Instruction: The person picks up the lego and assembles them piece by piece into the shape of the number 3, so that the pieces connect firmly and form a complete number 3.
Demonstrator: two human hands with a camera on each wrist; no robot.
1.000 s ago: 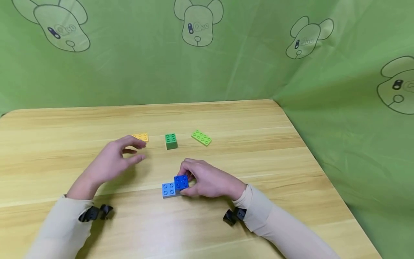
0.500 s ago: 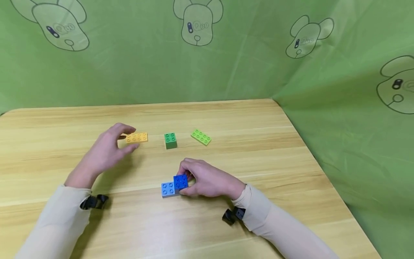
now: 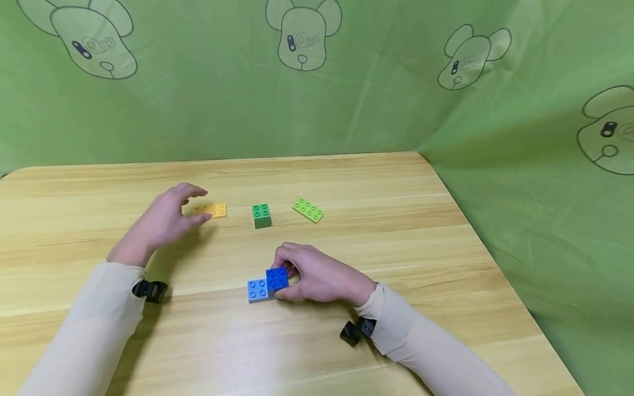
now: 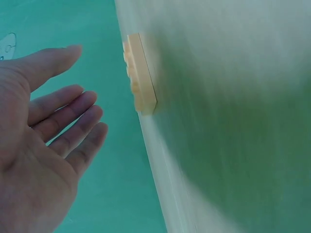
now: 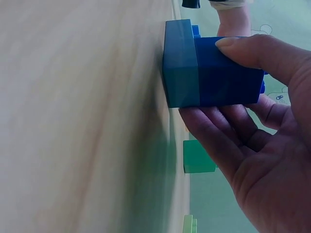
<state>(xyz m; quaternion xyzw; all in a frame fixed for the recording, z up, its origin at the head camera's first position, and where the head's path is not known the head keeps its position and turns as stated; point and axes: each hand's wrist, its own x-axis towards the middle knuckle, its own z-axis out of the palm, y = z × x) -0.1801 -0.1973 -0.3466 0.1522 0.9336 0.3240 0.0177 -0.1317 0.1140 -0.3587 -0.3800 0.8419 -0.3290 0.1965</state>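
Observation:
My right hand (image 3: 322,275) pinches a dark blue toy building brick (image 3: 277,278) between thumb and fingers. That brick sits on the right half of a light blue plate brick (image 3: 257,290), whose left studs show bare. In the right wrist view, the thumb presses one side of the dark blue brick (image 5: 228,73), and the fingertips are at the opposite side. My left hand (image 3: 165,220) hovers by a yellow flat brick (image 3: 217,209), thumb and fingers spread. The left wrist view shows the yellow brick (image 4: 141,75) apart from the fingers, on the table.
A green square brick (image 3: 261,216) stands beyond the blue pair, right of the yellow one. Farther right lies a lime flat brick (image 3: 308,210), set at an angle. Green cloth (image 3: 317,115) hangs behind and along the right of the wooden table (image 3: 396,209).
The left hand has moved left and farther away over the table, uncovering more of the yellow brick. My right hand and the blue bricks have stayed in place.

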